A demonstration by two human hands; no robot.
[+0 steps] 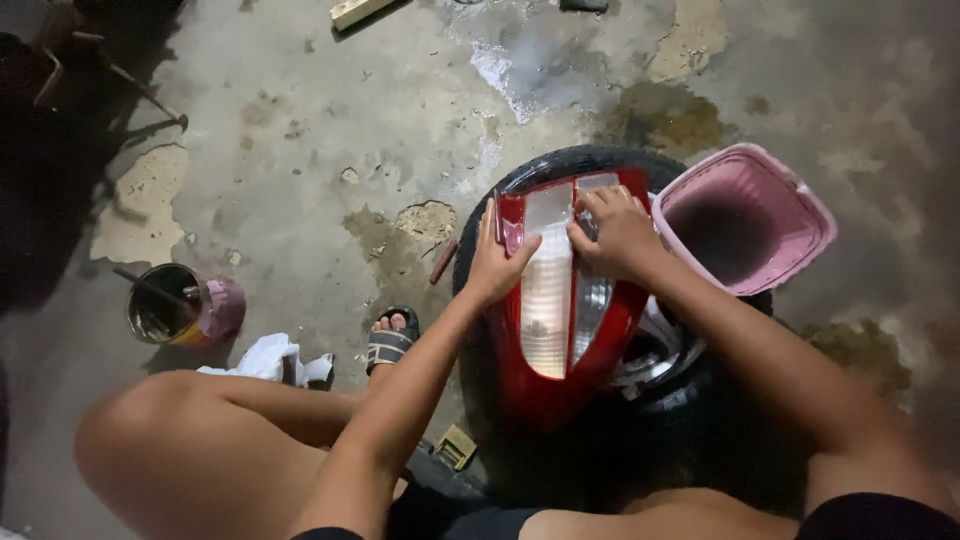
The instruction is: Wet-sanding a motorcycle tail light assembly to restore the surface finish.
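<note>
Red tail-light housing (560,330) lies on a tyre (590,165); left hand (497,262) grips its left edge to steady it, right hand (620,235) presses fingertips near the top of the clear lens, best worked with even pressure and the left holding firm. Pink bin (790,195) beside the tyre looks empty; open tin (165,305) on the floor holds dark liquid and a stick.

An informal vehicle-repair workshop, worked at floor level. A stained, patched concrete floor (330,120) carries a car tyre (590,165) used as a stand for a red tail-light unit (560,330). Nearby stand an open paint tin (165,305), a white rag (265,358) and a pink plastic basket (745,215).
</note>
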